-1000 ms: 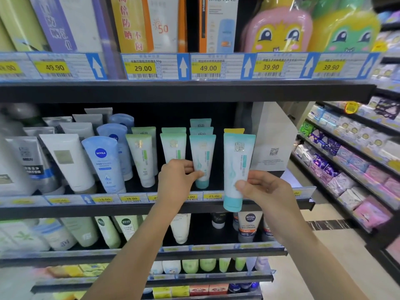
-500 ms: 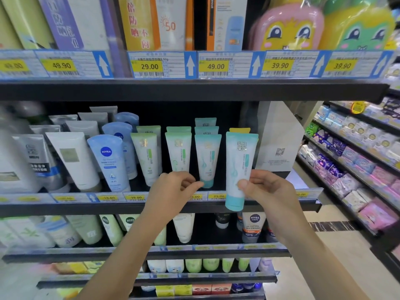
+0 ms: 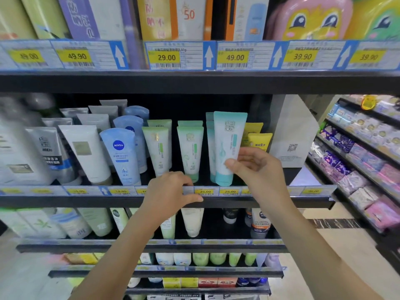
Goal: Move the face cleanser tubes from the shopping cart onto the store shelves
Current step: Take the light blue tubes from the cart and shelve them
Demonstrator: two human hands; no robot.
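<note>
My right hand (image 3: 257, 169) pinches a teal-and-white cleanser tube (image 3: 227, 144) by its lower half. The tube stands cap down at the front of the teal row on the middle shelf (image 3: 54, 201), its cap at the shelf edge. My left hand (image 3: 171, 191) hovers in front of the shelf's price strip, fingers curled, holding nothing. Green cleanser tubes (image 3: 190, 150) stand just left of the teal row, and yellow tubes (image 3: 258, 141) just right of it. The shopping cart is out of view.
Blue Nivea tubes (image 3: 123, 152) and white and grey tubes (image 3: 86, 152) fill the shelf's left part. A white paper bag (image 3: 290, 135) stands at its right end. Boxed sunscreens sit on the shelf above, more tubes on the shelves below. Another aisle's shelves (image 3: 363, 152) run along the right.
My right hand has carried the teal tube left and back, into the front of the teal row. My left hand has dropped from the tubes to the shelf edge.
</note>
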